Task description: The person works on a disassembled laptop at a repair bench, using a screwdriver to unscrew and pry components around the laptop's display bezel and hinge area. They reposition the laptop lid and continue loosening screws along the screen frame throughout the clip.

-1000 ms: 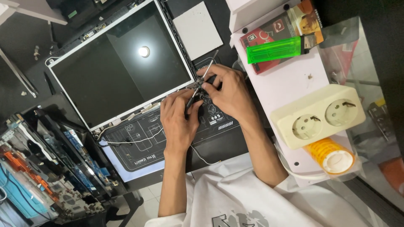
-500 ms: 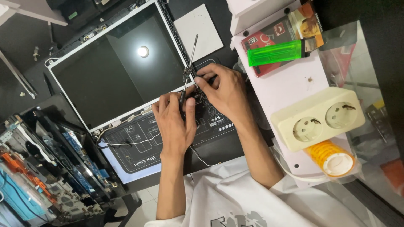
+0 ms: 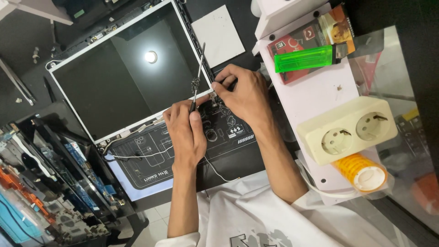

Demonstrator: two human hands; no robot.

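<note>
A bare laptop screen panel [image 3: 123,77] with a white frame lies on a black work mat [image 3: 151,160]. My left hand [image 3: 183,132] is closed around the black handle of a thin screwdriver [image 3: 197,77], whose shaft points up along the panel's right edge. My right hand [image 3: 240,91] pinches a small part at the panel's lower right corner, right beside the screwdriver. What the fingers pinch is hidden. A thin white wire [image 3: 137,156] runs across the mat below the panel.
On the white shelf [image 3: 315,96] to the right lie a green lighter [image 3: 304,59], a red packet [image 3: 297,43], a cream double socket [image 3: 347,130] and an orange tape roll [image 3: 363,171]. A white pad [image 3: 219,34] lies above. Dismantled laptop parts [image 3: 55,183] are stacked at left.
The screwdriver has swung from lying across my hands to pointing up along the panel's edge. Both hands have shifted slightly toward the panel's lower right corner.
</note>
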